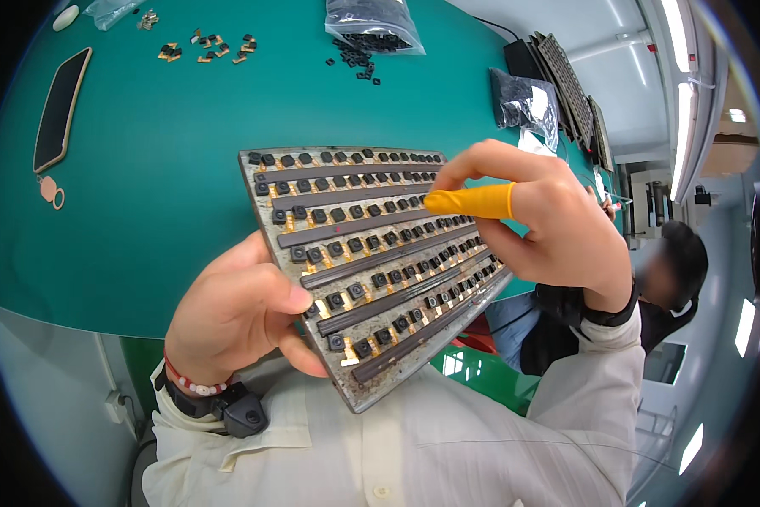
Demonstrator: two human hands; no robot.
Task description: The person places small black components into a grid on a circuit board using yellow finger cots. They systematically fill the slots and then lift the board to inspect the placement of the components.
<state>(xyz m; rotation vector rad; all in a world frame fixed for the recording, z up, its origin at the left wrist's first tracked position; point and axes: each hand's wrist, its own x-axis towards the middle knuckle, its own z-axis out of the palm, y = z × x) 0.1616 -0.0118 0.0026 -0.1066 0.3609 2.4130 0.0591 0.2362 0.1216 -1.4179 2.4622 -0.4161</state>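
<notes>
A worn metal plate (361,397) is tilted in front of my chest. Rows of small black square parts with gold flex tails, resembling camera modules (355,244), sit on it between long dark strips (342,228). My left hand (236,308) grips the plate's left edge, thumb on top and fingers underneath. Over the upper right of the plate is my right hand (549,220), its fingers bent together. A yellow finger cot (477,201) covers one of its fingers, and that tip meets a module in the third row. Anything pinched there is hidden.
On the green table (168,262) lie a phone (63,110), loose gold-tailed parts (215,48), a bag of black pieces (373,25) with some spilled, and another bag (525,106). More plates (561,84) lean at right. A person (675,270) sits beyond my right arm.
</notes>
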